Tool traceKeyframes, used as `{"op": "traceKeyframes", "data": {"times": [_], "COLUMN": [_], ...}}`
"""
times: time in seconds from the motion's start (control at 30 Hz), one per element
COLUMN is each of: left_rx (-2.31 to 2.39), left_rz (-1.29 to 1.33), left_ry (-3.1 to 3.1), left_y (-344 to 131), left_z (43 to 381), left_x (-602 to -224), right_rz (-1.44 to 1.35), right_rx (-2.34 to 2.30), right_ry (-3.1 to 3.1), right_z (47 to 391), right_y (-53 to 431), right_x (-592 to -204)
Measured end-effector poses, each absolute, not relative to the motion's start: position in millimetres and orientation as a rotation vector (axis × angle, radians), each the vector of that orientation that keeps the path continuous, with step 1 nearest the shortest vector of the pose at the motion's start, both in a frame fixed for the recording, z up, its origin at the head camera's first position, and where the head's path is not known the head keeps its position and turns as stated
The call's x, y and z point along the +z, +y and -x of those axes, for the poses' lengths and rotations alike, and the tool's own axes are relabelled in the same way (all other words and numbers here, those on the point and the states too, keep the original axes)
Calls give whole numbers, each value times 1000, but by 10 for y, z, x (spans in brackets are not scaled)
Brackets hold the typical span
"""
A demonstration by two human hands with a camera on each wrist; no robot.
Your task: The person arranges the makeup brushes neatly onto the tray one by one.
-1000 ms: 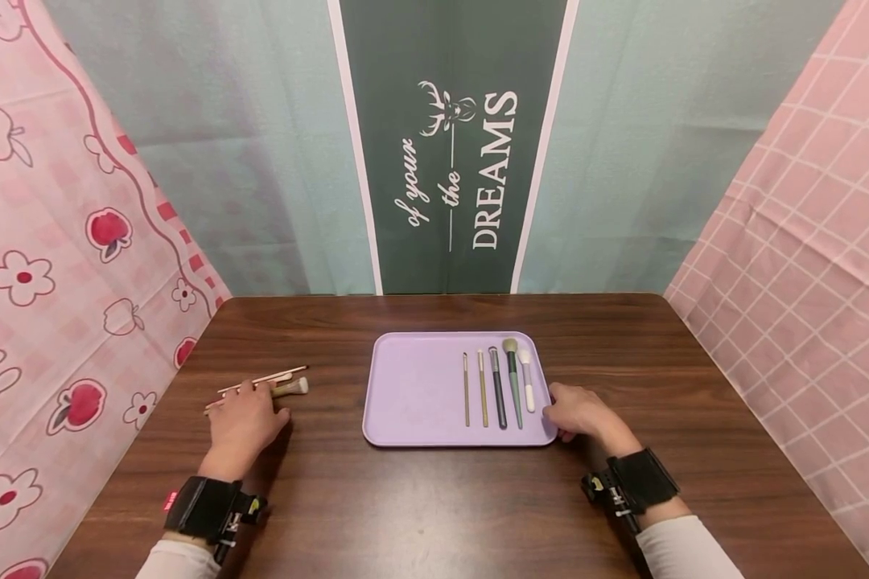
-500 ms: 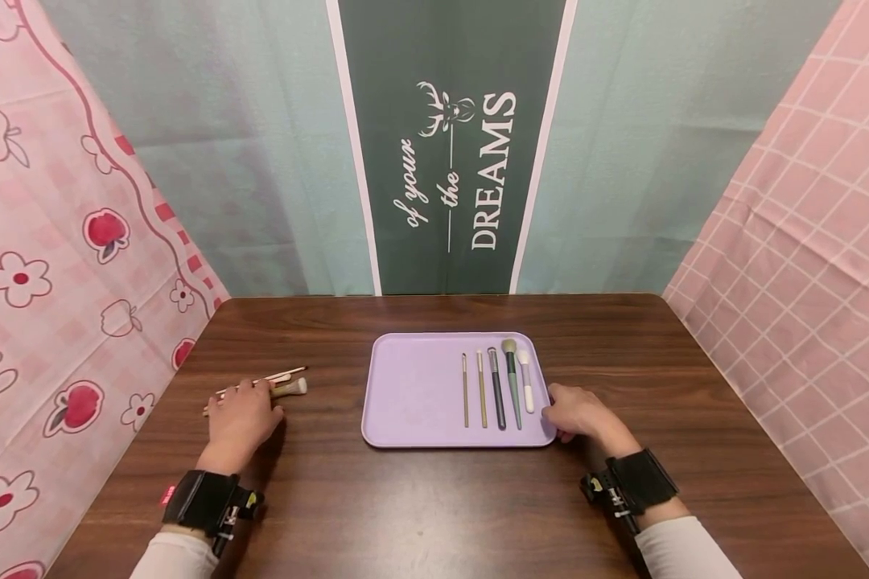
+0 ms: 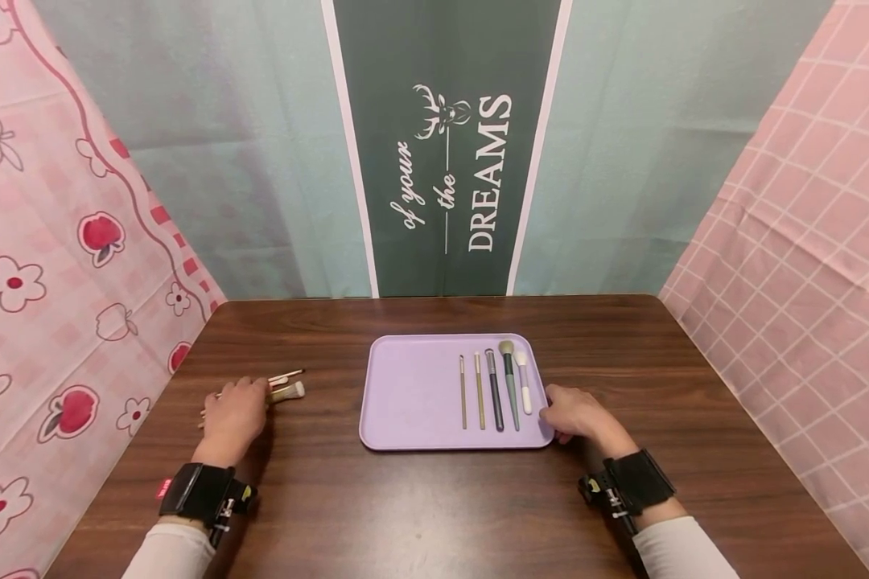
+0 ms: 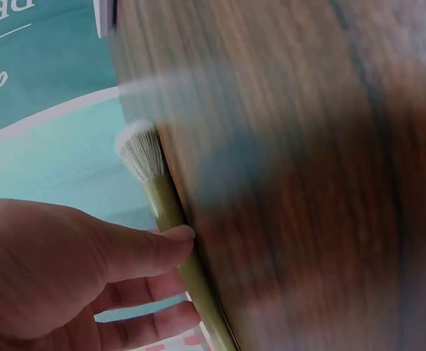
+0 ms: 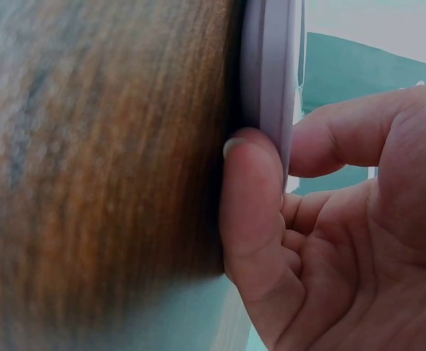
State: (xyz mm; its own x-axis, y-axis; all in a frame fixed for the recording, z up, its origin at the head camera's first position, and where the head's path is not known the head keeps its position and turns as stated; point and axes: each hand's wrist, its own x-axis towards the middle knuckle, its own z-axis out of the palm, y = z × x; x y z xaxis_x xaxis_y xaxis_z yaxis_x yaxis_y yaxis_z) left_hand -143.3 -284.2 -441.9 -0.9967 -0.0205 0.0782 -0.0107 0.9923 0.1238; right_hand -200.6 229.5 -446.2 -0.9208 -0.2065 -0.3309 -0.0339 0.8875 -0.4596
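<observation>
On the left of the table my left hand (image 3: 235,414) lies over a small bunch of makeup brushes. In the left wrist view the thumb presses against the olive handle of one makeup brush (image 4: 167,205) with fluffy pale bristles, fingers curled on its other side. A thin dark-tipped brush (image 3: 290,375) pokes out above it in the head view; the handles are mostly hidden under the hand. My right hand (image 3: 579,414) grips the right edge of a lilac tray (image 3: 413,394), its rim (image 5: 273,80) between thumb and fingers.
Several makeup brushes stand side by side on the tray's right half, among them a dark-handled brush (image 3: 495,394), a green brush (image 3: 510,382) and a white-handled brush (image 3: 525,386). Fabric curtains (image 3: 275,161) surround the wooden table (image 3: 420,515).
My left hand's thumb has drawn in against the brushes, and they are bunched closer under it. The right hand keeps its hold on the tray edge. The head view has shifted slightly.
</observation>
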Motion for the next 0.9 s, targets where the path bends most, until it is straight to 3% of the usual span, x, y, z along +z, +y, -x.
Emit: {"op": "traceKeyframes", "data": {"times": [0.9], "left_rx": [-212], "left_rz": [111], "left_ry": [-3000], "left_y": [-2760], "left_z": [1430], "left_x": [-4366], "right_rz": [166], "right_rx": [-640], "right_ry": [2669], "right_z": [2023], "right_y": [2294], "right_x": [-4485]}}
